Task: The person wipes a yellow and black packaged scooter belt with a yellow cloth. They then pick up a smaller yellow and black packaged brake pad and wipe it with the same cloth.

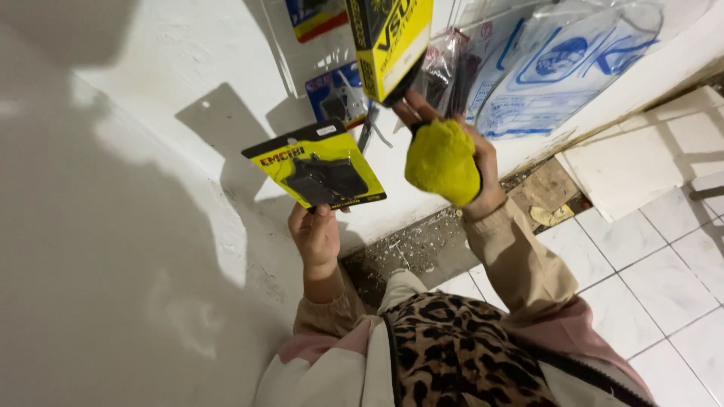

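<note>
My left hand (pixel 317 237) holds up a flat yellow and black blister card (pixel 317 167) with a dark part sealed in it, gripped by its lower edge. My right hand (pixel 460 154) is raised close to the white wall (pixel 151 188) and grips a yellow cloth (pixel 441 162). Its fingers also pinch the lower corner of a yellow and black box (pixel 390 41) that hangs above. The two hands are apart, with the card to the left of the cloth.
Clear plastic bags with blue print (pixel 558 68) and other small packets (pixel 335 92) hang on the wall. White floor tiles (pixel 656 279) lie to the right, with a strip of broken, dirty floor (pixel 430 245) along the wall's foot.
</note>
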